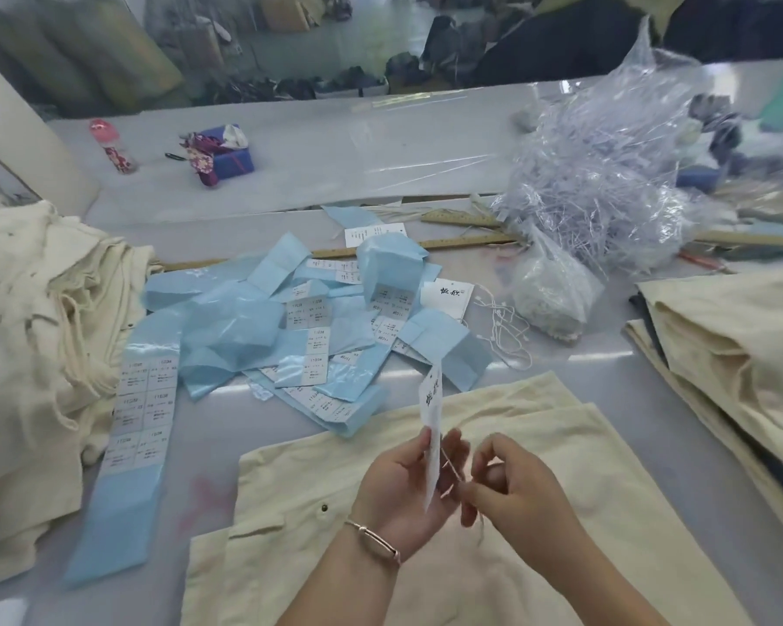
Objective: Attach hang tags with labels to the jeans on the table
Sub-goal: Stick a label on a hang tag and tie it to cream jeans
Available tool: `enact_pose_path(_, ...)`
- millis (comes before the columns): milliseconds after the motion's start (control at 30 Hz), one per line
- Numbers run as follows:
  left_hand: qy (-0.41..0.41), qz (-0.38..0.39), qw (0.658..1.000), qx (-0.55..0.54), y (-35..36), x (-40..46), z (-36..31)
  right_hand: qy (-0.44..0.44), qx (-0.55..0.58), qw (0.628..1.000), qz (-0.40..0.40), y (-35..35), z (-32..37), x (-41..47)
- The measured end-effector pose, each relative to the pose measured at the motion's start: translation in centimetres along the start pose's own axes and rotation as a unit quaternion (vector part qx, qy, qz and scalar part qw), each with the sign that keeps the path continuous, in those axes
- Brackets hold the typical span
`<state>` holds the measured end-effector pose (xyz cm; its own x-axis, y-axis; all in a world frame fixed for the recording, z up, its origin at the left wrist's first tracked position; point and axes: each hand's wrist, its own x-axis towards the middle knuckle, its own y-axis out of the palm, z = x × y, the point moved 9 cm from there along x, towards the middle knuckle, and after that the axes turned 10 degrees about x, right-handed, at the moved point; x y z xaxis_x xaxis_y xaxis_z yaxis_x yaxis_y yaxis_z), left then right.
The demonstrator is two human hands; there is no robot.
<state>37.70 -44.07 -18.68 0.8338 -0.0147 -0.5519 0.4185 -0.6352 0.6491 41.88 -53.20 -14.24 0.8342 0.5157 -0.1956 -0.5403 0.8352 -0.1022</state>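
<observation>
Cream jeans [326, 499] lie flat on the table right in front of me, a metal button showing near their left side. Above them my left hand [403, 481] holds a white hang tag [431, 426] upright and edge-on, fingers pinching its lower part. Just to the right, my right hand [516, 485] pinches a thin white string [454, 471] that runs to the tag. Beyond the jeans, a heap of pale blue label sheets [254, 327] with printed stickers spreads across the table middle.
Cream garments are stacked at left [32, 336] and right [737, 354]. More white hang tags [446, 298] and loose strings [507, 327] lie by a small plastic bag [548, 286]. A big clear bag of fasteners [606, 183], wooden rulers [466, 240] and a bottle [111, 144] stand farther back.
</observation>
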Motion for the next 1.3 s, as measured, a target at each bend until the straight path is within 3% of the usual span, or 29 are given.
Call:
enact_pose_path(200,0.016,0.026,0.999,0.032,-1.9,-5.9,-0.6,0.036,0.153,0.971,-0.182,1.3,-0.5,-5.1)
enact_pose_path(333,0.038,0.012,0.994,0.105,-4.1,-9.2,-0.2,0.085,0.232,0.959,-0.139,6.7,-0.1,-7.1)
enact_pose_path(567,0.121,0.025,0.980,0.154,-6.5,-14.9,-1.6,0.094,0.325,0.928,-0.154,12.5,-0.4,-10.0)
enact_pose_path(733,0.165,-0.003,0.967,0.194,-9.2,-17.6,-2.9,0.112,0.528,0.839,-0.070,16.2,0.9,-10.0)
enact_pose_path(800,0.188,-0.051,0.950,0.243,-11.0,-18.6,-3.6,0.082,0.545,0.832,-0.055,16.1,2.2,-10.0)
enact_pose_path(900,0.238,-0.122,0.913,0.307,-13.3,-20.2,-5.1,0.014,0.445,0.892,-0.077,14.6,4.0,-10.6)
enact_pose_path(967,0.274,-0.137,0.894,0.328,-13.8,-21.2,-6.1,-0.057,0.304,0.946,-0.096,13.8,5.9,-11.2)
enact_pose_path(1033,0.304,-0.126,0.878,0.347,-13.4,-22.0,-6.6,-0.134,0.126,0.977,-0.109,13.8,8.0,-11.8)
enact_pose_path(1100,0.330,-0.101,0.857,0.382,-12.5,-22.5,-6.7,-0.190,-0.087,0.969,-0.129,14.4,9.9,-12.4)
enact_pose_path(1167,0.348,-0.073,0.840,0.409,-11.5,-22.8,-6.5,-0.198,-0.232,0.940,-0.151,15.0,10.8,-12.7)
enact_pose_path(1300,0.361,-0.053,0.827,0.427,-10.7,-23.0,-6.2,-0.180,-0.281,0.927,-0.169,14.9,11.1,-12.8)
